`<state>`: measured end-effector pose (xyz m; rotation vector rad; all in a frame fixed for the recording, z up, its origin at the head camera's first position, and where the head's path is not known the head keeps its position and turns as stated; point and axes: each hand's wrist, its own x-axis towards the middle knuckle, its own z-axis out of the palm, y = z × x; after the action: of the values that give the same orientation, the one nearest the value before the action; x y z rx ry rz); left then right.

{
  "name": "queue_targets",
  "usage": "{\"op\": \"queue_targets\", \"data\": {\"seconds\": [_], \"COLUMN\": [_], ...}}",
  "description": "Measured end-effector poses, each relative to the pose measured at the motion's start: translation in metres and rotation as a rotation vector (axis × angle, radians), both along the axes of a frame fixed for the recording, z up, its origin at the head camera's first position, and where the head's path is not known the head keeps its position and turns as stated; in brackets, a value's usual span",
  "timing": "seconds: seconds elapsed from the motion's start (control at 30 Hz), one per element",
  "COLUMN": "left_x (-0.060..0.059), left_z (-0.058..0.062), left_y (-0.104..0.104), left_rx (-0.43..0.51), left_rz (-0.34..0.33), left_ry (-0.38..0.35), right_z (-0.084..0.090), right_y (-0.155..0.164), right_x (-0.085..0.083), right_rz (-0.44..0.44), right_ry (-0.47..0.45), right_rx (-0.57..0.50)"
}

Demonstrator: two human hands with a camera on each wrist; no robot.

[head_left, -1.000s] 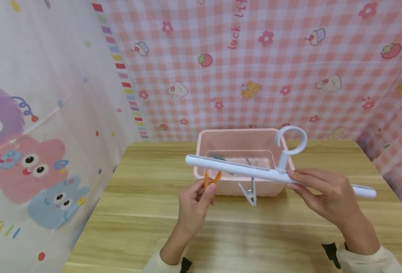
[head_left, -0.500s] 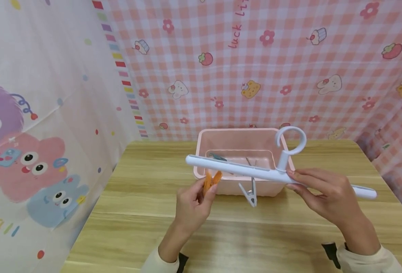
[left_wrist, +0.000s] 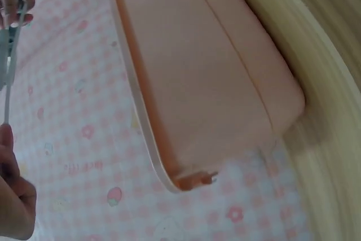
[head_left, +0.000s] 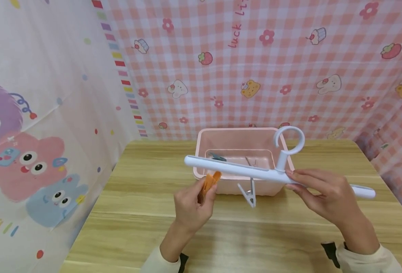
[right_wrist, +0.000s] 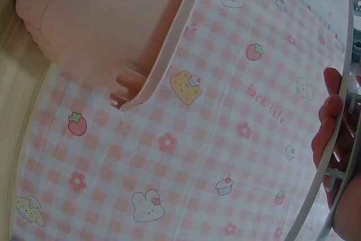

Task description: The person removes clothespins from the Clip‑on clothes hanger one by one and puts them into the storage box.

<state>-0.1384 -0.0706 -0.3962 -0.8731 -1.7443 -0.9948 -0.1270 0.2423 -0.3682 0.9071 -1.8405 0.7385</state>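
Wood table, cloth-lined corner; white hanger and orange clip in hand

Backdrop: pink-checked cloth (head_left: 221, 79) behind the table, printed with cupcakes, strawberries, bears and flowers. White cloth (head_left: 91, 68) at left, printed with cartoon creatures and dots. Surface: wood-grain table (head_left: 136, 212), pale yellow-brown with lengthwise streaks; soft shadow near the arms.

Pink bin (head_left: 272, 188) stands at the table's rear, just in front of the checked cloth. White hanger (head_left: 235, 168) is held across the front of the bin in the head view, sloping down to the right, its hook upward.

Right hand (head_left: 334, 197): thumb and fingers pinching the hanger right of the hook. Left hand (head_left: 192, 206): thumb and fingers pinching an orange clip (head_left: 207, 184) just below the hanger's left part; contact between them cannot be told. White clip (head_left: 250, 194) hangs below the bar. Small teal item (head_left: 218, 156) lies inside the bin.
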Motion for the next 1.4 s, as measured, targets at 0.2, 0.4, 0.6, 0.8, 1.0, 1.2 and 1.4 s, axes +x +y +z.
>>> {"op": "queue_targets", "data": {"seconds": [0.2,0.4,0.6,0.8,1.0,1.2,1.4], "left_x": [0.015,0.018,0.007,-0.002,-0.003,0.007,0.018], "left_z": [0.006,0.007,0.002,0.002,-0.001,-0.003,0.004], "left_y": [0.002,0.003,0.002,-0.001,-0.001,0.006,0.008], "left_rx": [0.276,0.338,0.016,-0.153,-0.111,0.116,0.301], "left_rz": [-0.425,-0.486,0.012,0.358,0.29,-0.087,-0.345], "left_ry": [-0.666,-0.778,-0.1,0.38,0.314,-0.094,-0.582], "right_z": [0.002,0.003,0.004,0.002,0.0,0.001,0.002], "right_y": [-0.001,-0.002,-0.004,-0.002,-0.001,-0.001,-0.002], "right_x": [-0.001,-0.001,-0.001,0.0,0.0,0.001,0.001], "right_rz": [0.007,0.013,0.03,0.01,-0.006,-0.008,-0.015], "right_ry": [0.018,0.017,0.02,0.014,0.014,0.023,0.035], "right_rx": [-0.023,-0.028,-0.025,0.009,0.021,0.017,0.016]}}
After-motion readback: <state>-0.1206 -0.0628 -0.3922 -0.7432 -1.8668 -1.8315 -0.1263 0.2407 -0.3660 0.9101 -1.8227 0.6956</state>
